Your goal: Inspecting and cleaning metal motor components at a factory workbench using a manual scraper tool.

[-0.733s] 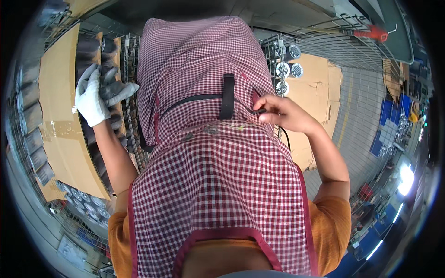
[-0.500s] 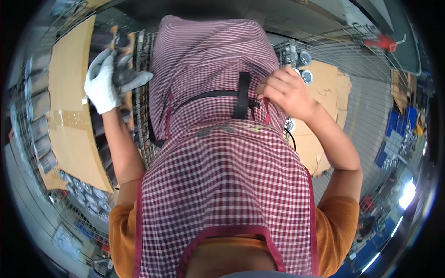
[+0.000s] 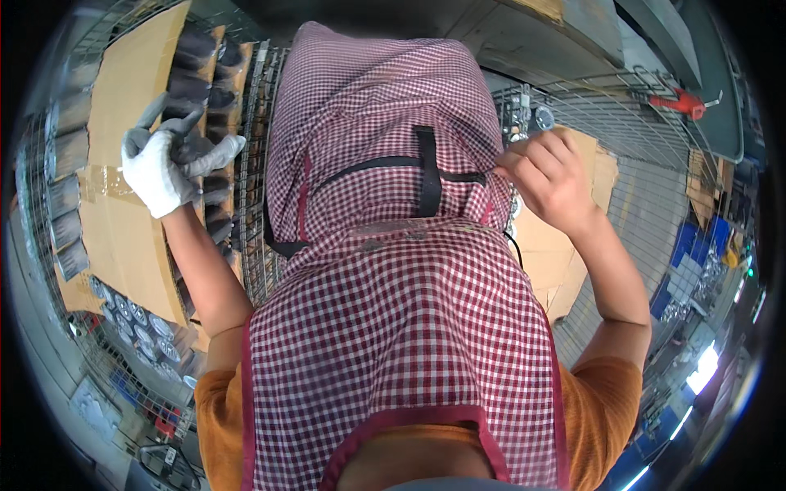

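Note:
A black strap (image 3: 377, 164) crosses the maroon-and-white checked apron (image 3: 401, 319) at my waist, with a wider black band (image 3: 428, 176) running over it. My right hand (image 3: 547, 176) is bare and closed, its fingertips pinched at the strap's right end by the apron's edge. The bit between those fingers is mostly hidden. My left hand (image 3: 168, 159) wears a white glove with grey fingers. Its fingers are spread and nothing is in them. It hovers over a cardboard sheet (image 3: 123, 123) and a row of dark cylindrical parts (image 3: 219, 98).
Wire mesh baskets flank me on both sides. In the left one, round metal parts (image 3: 143, 327) show below the cardboard. On the right lie more cardboard (image 3: 544, 270) and a shiny round part (image 3: 542, 119). A red-handled tool (image 3: 679, 103) sits at the right basket's far rim.
My right hand has moved right, away from the middle of my waist, and more of the black strap shows. My gloved left hand has shifted left, with its fingers still spread.

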The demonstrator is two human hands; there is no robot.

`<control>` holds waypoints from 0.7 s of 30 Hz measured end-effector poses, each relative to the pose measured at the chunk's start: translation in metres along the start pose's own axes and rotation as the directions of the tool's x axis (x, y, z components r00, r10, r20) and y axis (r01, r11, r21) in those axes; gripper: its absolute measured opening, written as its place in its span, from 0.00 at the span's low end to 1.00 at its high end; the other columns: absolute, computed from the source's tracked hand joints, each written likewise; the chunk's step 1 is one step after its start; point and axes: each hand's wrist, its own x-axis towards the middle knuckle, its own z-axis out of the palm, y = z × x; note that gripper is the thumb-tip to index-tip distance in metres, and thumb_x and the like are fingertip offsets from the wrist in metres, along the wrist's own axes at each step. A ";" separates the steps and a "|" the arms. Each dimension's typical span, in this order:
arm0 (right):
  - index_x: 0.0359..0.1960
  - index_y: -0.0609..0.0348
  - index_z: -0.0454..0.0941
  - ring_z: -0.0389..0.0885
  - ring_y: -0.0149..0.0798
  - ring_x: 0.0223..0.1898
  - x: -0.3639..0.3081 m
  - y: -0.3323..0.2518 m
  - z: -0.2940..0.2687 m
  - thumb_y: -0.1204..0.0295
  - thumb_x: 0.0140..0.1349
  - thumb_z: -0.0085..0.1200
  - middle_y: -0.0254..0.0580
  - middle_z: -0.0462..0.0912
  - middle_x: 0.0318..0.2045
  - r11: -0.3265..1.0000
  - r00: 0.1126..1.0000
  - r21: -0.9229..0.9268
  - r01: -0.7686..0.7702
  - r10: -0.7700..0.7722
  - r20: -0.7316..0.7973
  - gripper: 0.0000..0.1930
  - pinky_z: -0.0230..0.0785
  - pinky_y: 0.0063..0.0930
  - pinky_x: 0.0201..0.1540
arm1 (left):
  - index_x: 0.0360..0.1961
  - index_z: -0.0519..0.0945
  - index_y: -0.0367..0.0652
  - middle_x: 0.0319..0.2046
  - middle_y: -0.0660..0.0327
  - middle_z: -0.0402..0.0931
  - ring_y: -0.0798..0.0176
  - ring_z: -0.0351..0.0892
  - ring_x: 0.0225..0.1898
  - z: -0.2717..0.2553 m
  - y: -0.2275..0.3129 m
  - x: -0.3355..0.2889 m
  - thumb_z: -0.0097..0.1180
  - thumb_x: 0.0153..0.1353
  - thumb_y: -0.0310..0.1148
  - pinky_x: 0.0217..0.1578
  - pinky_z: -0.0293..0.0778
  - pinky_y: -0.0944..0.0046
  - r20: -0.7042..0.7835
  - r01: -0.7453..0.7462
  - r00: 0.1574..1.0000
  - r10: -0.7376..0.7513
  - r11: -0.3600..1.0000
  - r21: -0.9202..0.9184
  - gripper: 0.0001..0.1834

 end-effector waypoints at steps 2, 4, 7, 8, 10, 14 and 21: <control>0.28 0.53 0.77 0.75 0.35 0.33 -0.005 -0.002 0.003 0.69 0.50 0.62 0.31 0.78 0.28 0.999 0.999 0.023 -0.045 0.044 0.028 0.07 0.65 0.29 0.38 | 0.55 0.69 0.27 0.43 0.46 0.75 0.59 0.79 0.26 0.027 0.016 -0.006 0.45 0.50 0.20 0.30 0.84 0.59 0.133 0.012 0.991 -0.015 1.000 0.025 0.27; 0.28 0.52 0.78 0.76 0.34 0.34 -0.015 -0.004 0.005 0.71 0.50 0.61 0.30 0.78 0.29 0.995 0.996 0.057 -0.087 0.085 0.032 0.05 0.65 0.28 0.38 | 0.58 0.68 0.40 0.49 0.51 0.72 0.60 0.79 0.26 0.057 0.034 -0.007 0.49 0.52 0.24 0.24 0.83 0.62 0.477 0.029 0.875 -0.078 0.994 0.109 0.28; 0.29 0.52 0.78 0.76 0.34 0.33 -0.018 -0.010 0.007 0.72 0.49 0.60 0.29 0.78 0.28 0.990 0.991 0.084 -0.112 0.117 -0.058 0.05 0.65 0.28 0.38 | 0.46 0.81 0.44 0.31 0.54 0.81 0.62 0.83 0.35 0.144 0.040 -0.057 0.61 0.47 0.65 0.38 0.77 0.63 0.821 -0.461 0.527 -0.222 0.736 0.495 0.37; 0.29 0.52 0.79 0.76 0.34 0.32 -0.018 -0.011 0.006 0.73 0.47 0.60 0.29 0.78 0.28 0.987 0.989 0.103 -0.123 0.131 -0.070 0.06 0.65 0.28 0.37 | 0.45 0.81 0.35 0.31 0.54 0.82 0.60 0.83 0.36 0.170 0.041 -0.070 0.62 0.48 0.64 0.38 0.77 0.62 0.948 -0.741 0.218 -0.234 0.592 0.316 0.39; 0.29 0.52 0.79 0.76 0.34 0.32 -0.022 -0.016 0.007 0.74 0.47 0.60 0.29 0.79 0.28 0.977 0.979 0.137 -0.160 0.175 -0.104 0.06 0.65 0.28 0.37 | 0.40 0.83 0.44 0.33 0.55 0.82 0.54 0.83 0.35 0.216 0.055 -0.093 0.53 0.51 0.69 0.39 0.77 0.58 0.828 -0.845 -0.049 -0.559 0.465 0.264 0.37; 0.33 0.55 0.78 0.78 0.32 0.33 -0.043 -0.032 0.012 0.70 0.53 0.63 0.33 0.81 0.30 0.728 0.810 0.470 -0.499 0.585 -0.047 0.08 0.68 0.26 0.37 | 0.34 0.84 0.50 0.31 0.57 0.82 0.55 0.82 0.32 0.237 0.022 -0.108 0.48 0.57 0.62 0.37 0.77 0.56 0.907 -0.862 -0.153 -0.391 0.502 0.072 0.27; 0.27 0.59 0.74 0.68 0.20 0.22 -0.048 -0.060 0.043 0.66 0.60 0.62 0.25 0.70 0.18 -0.053 0.546 0.738 -0.673 0.638 0.544 0.11 0.62 0.17 0.26 | 0.27 0.82 0.44 0.24 0.57 0.80 0.55 0.80 0.24 0.227 0.002 -0.103 0.53 0.56 0.51 0.27 0.75 0.58 0.890 -0.791 -0.034 -0.456 0.556 0.255 0.20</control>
